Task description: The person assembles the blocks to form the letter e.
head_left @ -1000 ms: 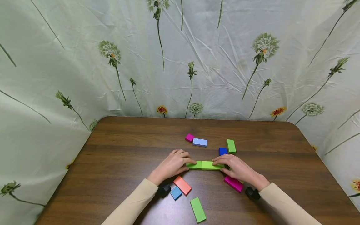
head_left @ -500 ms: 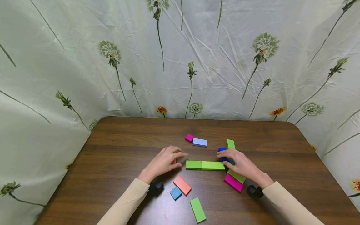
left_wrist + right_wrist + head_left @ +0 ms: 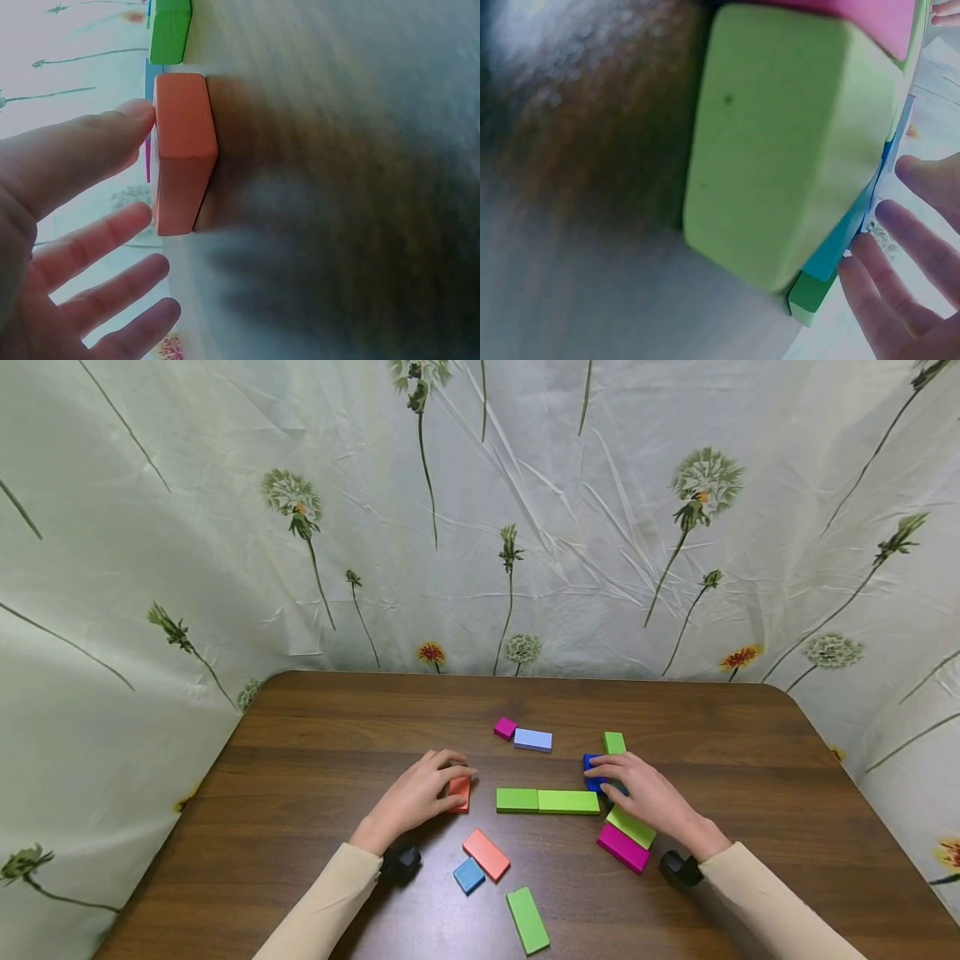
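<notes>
My left hand (image 3: 412, 797) is over an orange-red block (image 3: 460, 793). In the left wrist view, its thumb and index fingertip are at the top side of that block (image 3: 186, 124), fingers spread and fairly straight; whether they touch it I cannot tell. My right hand (image 3: 648, 793) hovers beside a dark blue block (image 3: 592, 774) and a teal block (image 3: 840, 244), fingers extended, nothing held. Between the hands, two green blocks (image 3: 517, 800) lie end to end in a straight row. A yellow-green block (image 3: 632, 828) touches a magenta block (image 3: 622, 847) below the right hand.
Beyond the hands lie a small magenta block (image 3: 506, 727), a pale blue block (image 3: 533, 740) and a green block (image 3: 614, 742). Nearer are a coral block (image 3: 487, 854), a blue block (image 3: 468, 875) and a green block (image 3: 528, 920). A floral curtain (image 3: 480, 527) hangs behind the wooden table (image 3: 337, 718).
Both hands have left the green row. The left went leftward to the orange-red block, which now shows from under it; the right moved slightly right and away, toward the dark blue block.
</notes>
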Action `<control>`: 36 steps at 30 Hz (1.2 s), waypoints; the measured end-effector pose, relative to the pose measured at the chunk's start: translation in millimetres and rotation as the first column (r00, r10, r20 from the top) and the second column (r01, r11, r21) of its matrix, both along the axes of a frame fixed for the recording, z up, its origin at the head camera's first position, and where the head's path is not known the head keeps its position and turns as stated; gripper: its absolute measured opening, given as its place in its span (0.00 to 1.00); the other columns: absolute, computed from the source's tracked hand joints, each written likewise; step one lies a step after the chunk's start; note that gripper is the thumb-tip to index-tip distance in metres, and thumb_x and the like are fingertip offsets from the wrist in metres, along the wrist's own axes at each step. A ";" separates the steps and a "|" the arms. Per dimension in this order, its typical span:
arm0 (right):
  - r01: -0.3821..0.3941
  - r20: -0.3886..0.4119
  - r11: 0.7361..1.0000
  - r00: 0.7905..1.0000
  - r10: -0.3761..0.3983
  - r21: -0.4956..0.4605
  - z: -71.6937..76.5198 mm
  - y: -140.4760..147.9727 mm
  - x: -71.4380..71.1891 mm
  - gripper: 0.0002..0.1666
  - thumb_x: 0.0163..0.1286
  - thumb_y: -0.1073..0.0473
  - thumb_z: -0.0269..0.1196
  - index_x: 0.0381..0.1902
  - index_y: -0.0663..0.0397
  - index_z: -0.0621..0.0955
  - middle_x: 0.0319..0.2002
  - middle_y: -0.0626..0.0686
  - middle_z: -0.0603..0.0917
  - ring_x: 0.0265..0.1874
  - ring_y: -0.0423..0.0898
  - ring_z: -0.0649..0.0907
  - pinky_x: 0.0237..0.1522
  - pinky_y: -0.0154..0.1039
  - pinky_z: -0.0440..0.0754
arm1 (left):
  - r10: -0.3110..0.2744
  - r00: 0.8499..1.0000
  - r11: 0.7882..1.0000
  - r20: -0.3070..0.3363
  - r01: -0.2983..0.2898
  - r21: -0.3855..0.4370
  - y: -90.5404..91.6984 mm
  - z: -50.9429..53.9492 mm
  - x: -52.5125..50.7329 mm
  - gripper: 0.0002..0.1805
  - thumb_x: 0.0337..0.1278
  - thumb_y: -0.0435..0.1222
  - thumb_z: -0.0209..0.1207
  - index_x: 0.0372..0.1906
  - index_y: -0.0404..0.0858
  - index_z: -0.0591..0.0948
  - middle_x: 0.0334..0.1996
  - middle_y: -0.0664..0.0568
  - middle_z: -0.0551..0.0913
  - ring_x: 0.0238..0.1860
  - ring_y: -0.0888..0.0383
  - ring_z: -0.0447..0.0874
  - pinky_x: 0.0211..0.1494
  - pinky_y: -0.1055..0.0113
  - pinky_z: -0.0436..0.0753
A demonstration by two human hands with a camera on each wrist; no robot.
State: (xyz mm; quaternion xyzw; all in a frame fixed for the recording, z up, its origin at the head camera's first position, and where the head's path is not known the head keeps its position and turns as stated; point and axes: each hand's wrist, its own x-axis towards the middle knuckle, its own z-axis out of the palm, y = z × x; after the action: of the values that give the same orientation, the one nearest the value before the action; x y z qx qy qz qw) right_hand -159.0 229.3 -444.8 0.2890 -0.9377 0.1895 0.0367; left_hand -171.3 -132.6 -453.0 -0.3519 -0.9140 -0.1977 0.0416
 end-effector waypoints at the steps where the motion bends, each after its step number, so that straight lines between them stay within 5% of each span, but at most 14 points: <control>1: -0.002 0.000 1.000 1.000 0.002 0.011 0.0 -0.3 -0.1 0.15 0.63 0.66 0.65 0.48 0.58 0.84 0.55 0.59 0.79 0.54 0.59 0.77 0.53 0.55 0.75 | 0.005 1.000 1.000 0.010 -0.005 0.000 0.1 -0.2 0.1 0.21 0.54 0.40 0.67 0.55 0.41 0.82 0.53 0.47 0.76 0.54 0.48 0.72 0.57 0.55 0.75; 14: -0.069 0.011 0.998 0.998 0.069 0.010 0.4 -4.1 -2.4 0.16 0.63 0.70 0.63 0.49 0.59 0.84 0.56 0.60 0.78 0.55 0.59 0.76 0.52 0.55 0.76 | 0.012 0.997 1.000 0.072 -0.014 0.022 1.1 1.4 2.7 0.20 0.56 0.40 0.66 0.54 0.40 0.82 0.51 0.47 0.77 0.53 0.51 0.75 0.55 0.57 0.76; 36: -0.113 0.110 0.990 0.986 0.122 -0.088 -0.4 -4.4 -7.2 0.15 0.65 0.71 0.61 0.50 0.60 0.84 0.58 0.63 0.75 0.54 0.61 0.77 0.48 0.51 0.79 | -0.006 0.997 0.999 0.079 0.003 0.035 0.0 -1.1 2.3 0.19 0.57 0.39 0.65 0.53 0.39 0.82 0.51 0.48 0.76 0.52 0.52 0.75 0.54 0.58 0.76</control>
State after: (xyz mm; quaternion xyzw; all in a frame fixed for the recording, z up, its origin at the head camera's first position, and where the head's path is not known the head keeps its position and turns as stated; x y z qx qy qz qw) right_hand -166.1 224.9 -445.2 0.3306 -0.9111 0.2456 -0.0170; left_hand -169.1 -132.6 -454.1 -0.3451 -0.9105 -0.2274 0.0108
